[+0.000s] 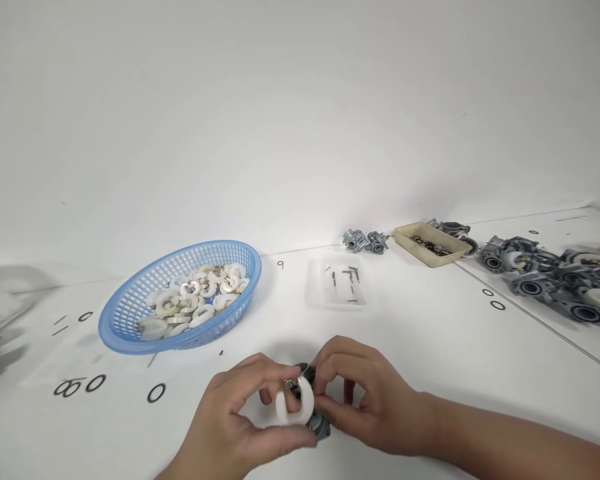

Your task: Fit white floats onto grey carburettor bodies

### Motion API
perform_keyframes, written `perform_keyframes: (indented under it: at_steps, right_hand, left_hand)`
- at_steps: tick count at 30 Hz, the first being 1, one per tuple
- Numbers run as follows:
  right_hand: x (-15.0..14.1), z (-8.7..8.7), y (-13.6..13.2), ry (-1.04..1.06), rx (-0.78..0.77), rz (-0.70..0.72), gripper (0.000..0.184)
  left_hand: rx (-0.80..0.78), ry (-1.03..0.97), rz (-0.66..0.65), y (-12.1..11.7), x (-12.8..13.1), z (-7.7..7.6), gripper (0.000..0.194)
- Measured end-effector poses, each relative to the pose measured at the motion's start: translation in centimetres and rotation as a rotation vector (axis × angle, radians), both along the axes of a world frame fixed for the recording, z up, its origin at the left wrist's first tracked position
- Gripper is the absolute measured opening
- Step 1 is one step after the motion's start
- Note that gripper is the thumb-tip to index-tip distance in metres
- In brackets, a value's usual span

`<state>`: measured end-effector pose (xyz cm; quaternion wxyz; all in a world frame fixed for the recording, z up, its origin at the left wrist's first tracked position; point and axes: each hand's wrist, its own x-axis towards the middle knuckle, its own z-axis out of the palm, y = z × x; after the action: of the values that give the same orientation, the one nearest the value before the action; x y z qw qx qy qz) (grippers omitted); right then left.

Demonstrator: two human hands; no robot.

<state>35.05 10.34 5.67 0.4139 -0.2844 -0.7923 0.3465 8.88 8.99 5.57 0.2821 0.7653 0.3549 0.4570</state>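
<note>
- A white horseshoe-shaped plastic float [294,404] is pinched by the left hand [240,427] against a grey metal carburetor body [316,420].
- The body is gripped by the right hand [365,400] (seating looks unfinished).
- Many floats are left in the blue plastic basket [130,313].

A white horseshoe-shaped plastic float [294,404] stands upright at the near edge of the white tabletop [430,333], its open ends pointing up and its curved back down, as I view it from the head camera. It sits against a small grey metal carburetor body [316,421], most of which is hidden behind the float and my fingers. A dark round opening [304,368] of that body shows just above the float, and a small bright metal tab [291,384] sits between the float's arms.
</note>
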Motion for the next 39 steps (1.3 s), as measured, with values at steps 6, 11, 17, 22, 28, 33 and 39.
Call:
perform_keyframes:
  at_steps: [6,11,17,22,28,33,39]
  right_hand:
    - [0.1,0.2,-0.2,-0.020,-0.096,0.019,0.008]
    - [0.3,0.3,-0.2,-0.010,-0.088,0.023,0.009]
    - [0.3,0.3,-0.2,0.014,-0.077,0.037,0.010]
    - [0.4,0.2,-0.2,0.002,-0.090,0.022,0.010]
    - [0.4,0.2,-0.2,-0.020,-0.060,0.015,0.006]
    - [0.4,0.5,-0.2,-0.051,-0.057,0.013,0.005]
    - [0.5,0.2,-0.2,-0.035,-0.058,0.015,0.007]
  left_hand:
    - [0.119,0.057,0.006,0.0,0.5,1.6,0.045]
    - [0.144,0.094,-0.065,0.1,0.1,1.5,0.049]
    - [0.129,0.138,-0.111,0.2,-0.2,1.4,0.057]
    - [0.116,0.150,-0.094,-0.1,-0.3,1.3,0.059]
    - [0.215,0.123,-0.088,-0.2,0.1,2.1,0.063]
    - [0.202,0.126,-0.108,-0.6,-0.1,2.4,0.066]
    - [-0.179,-0.018,-0.236,-1.4,-0.8,3.1,0.066]
